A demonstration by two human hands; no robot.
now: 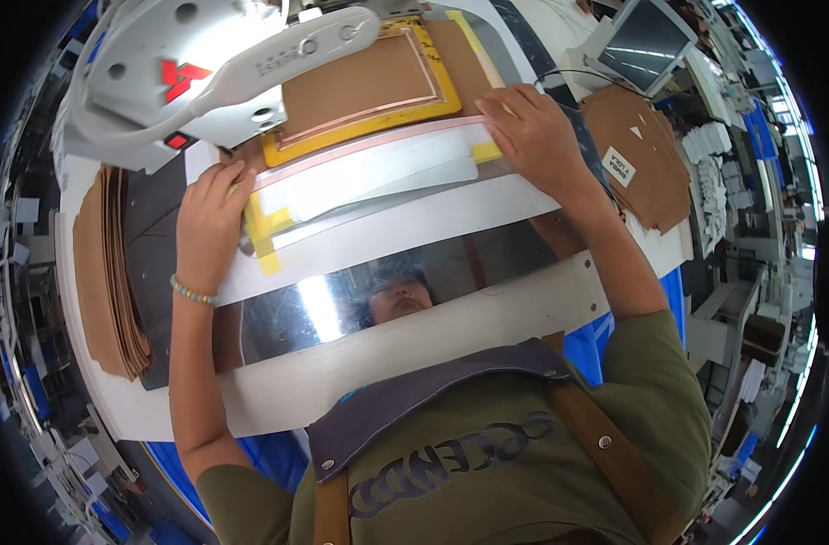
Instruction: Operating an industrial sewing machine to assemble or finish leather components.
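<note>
A clear plastic sewing template (378,186) with yellow tape at its corners and a pink strip along its far edge lies in front of me. My left hand (213,213) pinches its left end, thumb and fingers together beside the strip. At the opposite end, my right hand (534,136) has its fingers curled over the corner next to the tape. Just beyond the strip, a yellow frame (364,128) surrounds a brown fabric panel (351,89). The white sewing machine head (151,68) reaches over the frame from the left, partly hiding it.
Brown fabric pieces are stacked at the left (101,272), and another brown pile (646,150) lies at the right under a control screen (646,41). A shiny metal plate (487,259) lies along the near side of the table. A grey cable arm (287,54) crosses above the frame.
</note>
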